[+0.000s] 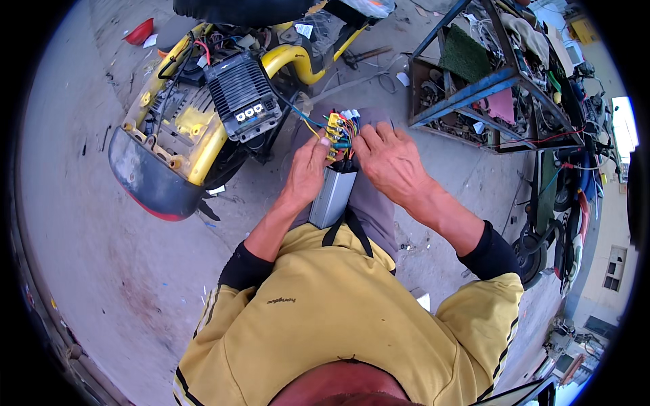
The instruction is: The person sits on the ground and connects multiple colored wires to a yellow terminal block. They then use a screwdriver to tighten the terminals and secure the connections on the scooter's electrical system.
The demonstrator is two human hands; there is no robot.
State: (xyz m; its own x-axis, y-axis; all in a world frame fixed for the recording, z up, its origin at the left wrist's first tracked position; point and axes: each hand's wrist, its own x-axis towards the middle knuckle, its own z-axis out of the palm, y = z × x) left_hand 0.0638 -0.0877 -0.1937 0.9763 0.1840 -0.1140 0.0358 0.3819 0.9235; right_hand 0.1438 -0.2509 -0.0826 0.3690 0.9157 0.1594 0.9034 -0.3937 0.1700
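Note:
A silver finned metal box [334, 197] rests on my lap, and a bundle of coloured wires [352, 130] comes up from its far end. Above that end is a yellow terminal block [334, 126] with metal screws. My left hand [306, 169] pinches the block's left edge between thumb and fingers. Close on the block's right, my right hand [394, 161] has its fingers pressed together by the wires; what they hold is hidden. A small green piece [341, 145] lies between the two hands. One blue wire [292, 108] runs from the block toward the scooter.
At the left stands a stripped yellow scooter frame [208, 150] carrying a black finned unit [244, 95]. A blue metal rack [467, 97] full of parts is at the far right. A hammer [365, 55] and a red bowl [139, 32] lie on the concrete floor.

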